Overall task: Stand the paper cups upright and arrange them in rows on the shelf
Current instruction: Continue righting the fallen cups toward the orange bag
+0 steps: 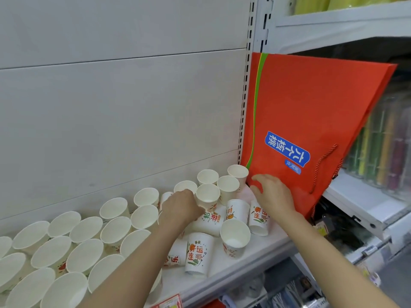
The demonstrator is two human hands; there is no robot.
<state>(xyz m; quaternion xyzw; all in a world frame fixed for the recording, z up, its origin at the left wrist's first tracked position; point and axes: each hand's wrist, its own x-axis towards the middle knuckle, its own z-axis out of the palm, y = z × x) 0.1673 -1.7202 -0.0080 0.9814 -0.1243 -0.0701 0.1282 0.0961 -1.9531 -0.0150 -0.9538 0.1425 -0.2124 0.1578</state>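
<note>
Many white paper cups stand upright in rows [84, 238] across the left and middle of the white shelf [251, 255]. Toward the right, several printed cups are upside down, such as one [198, 254] near the front and one [259, 218] further back. My left hand [180, 206] grips an upright cup [208, 195] at its side. My right hand [270, 194] pinches the lower edge of a red paper bag [311, 112] that leans at the shelf's right end, just above the cups.
A slotted upright post [245, 85] divides this bay from the neighbouring shelves on the right, which hold coloured goods [382, 147]. A grey back panel [122, 107] rises behind the cups. A lower shelf with packets [289, 292] lies beneath the front edge.
</note>
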